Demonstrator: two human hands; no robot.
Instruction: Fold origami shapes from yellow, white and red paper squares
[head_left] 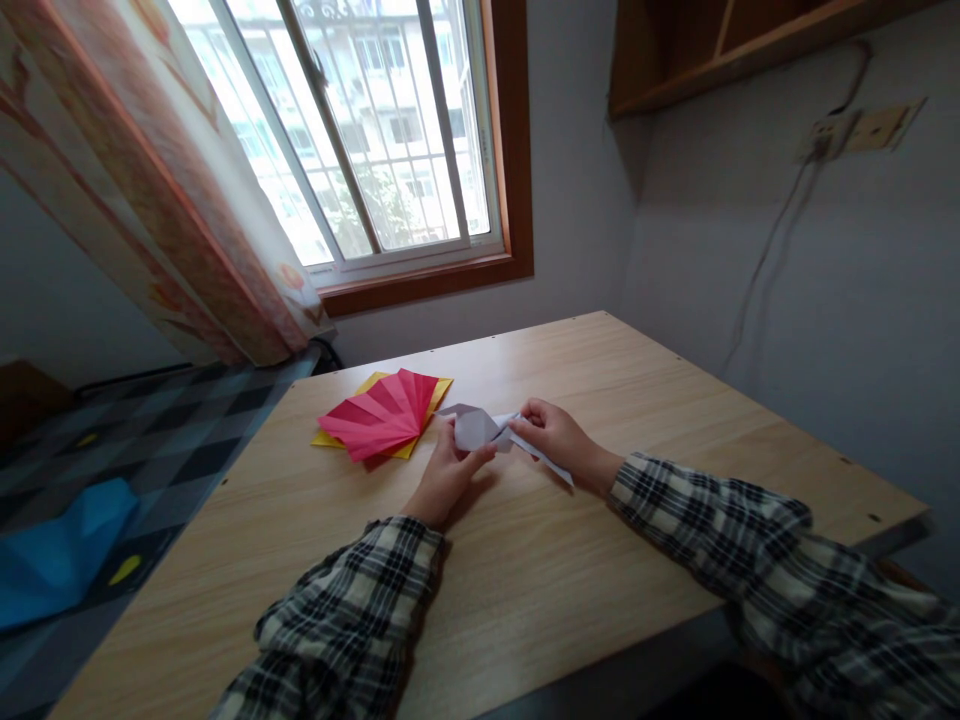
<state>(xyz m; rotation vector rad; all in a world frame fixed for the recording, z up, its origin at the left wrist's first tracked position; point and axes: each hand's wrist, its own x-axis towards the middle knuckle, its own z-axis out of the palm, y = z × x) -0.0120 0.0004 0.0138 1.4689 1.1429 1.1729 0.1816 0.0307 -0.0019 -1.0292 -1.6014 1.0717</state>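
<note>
One white paper (473, 428) | spans left fingers (475, 460) to right fingers (528, 431) | pinched

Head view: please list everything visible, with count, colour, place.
Table: 1, light wood, centre
Folded paper: 1, white, held, centre
Yellow paper: at least 1, yellow, on table
Pleated paper: at least 1, pink, above yellow
Checked cloth: 1, grey, left
Blue paper: 1, blue, on cloth
Curtain: 1, cream and orange, left
Window: 1, brown frame, top
Shelf: 1, brown, upper right
Cable: 1, pale, right
Sleeves: 2, black-white, foreground
Left hand: 1, bare, centre
Right hand: 1, bare, centre
</note>
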